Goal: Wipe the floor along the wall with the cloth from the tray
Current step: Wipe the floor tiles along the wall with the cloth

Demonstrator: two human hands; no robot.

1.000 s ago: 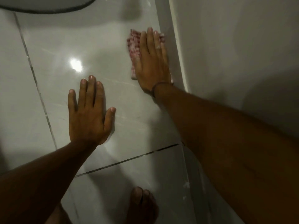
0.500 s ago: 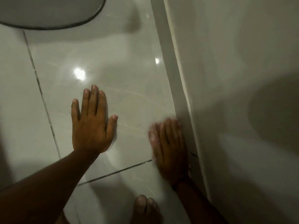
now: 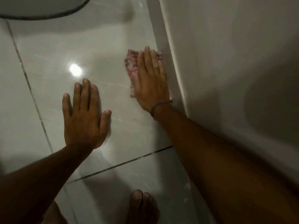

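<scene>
A red-and-white checked cloth (image 3: pixel 132 67) lies flat on the glossy grey tile floor (image 3: pixel 103 50), right against the skirting board (image 3: pixel 163 46) of the wall. My right hand (image 3: pixel 151 81) presses down on it with flat, extended fingers, covering most of it. Only the cloth's left and far edges show. My left hand (image 3: pixel 84 117) rests palm-down on the bare tile to the left, fingers spread, holding nothing.
The pale wall (image 3: pixel 226 62) fills the right side. A dark-rimmed round object (image 3: pixel 48 13) sits on the floor at the far left. My bare foot (image 3: pixel 142 207) is at the bottom edge. Grout lines (image 3: pixel 32 94) cross the tiles.
My right hand pulled the cloth back towards me along the wall, then pushed it away again to the far position. The left hand stayed planted on the tile.
</scene>
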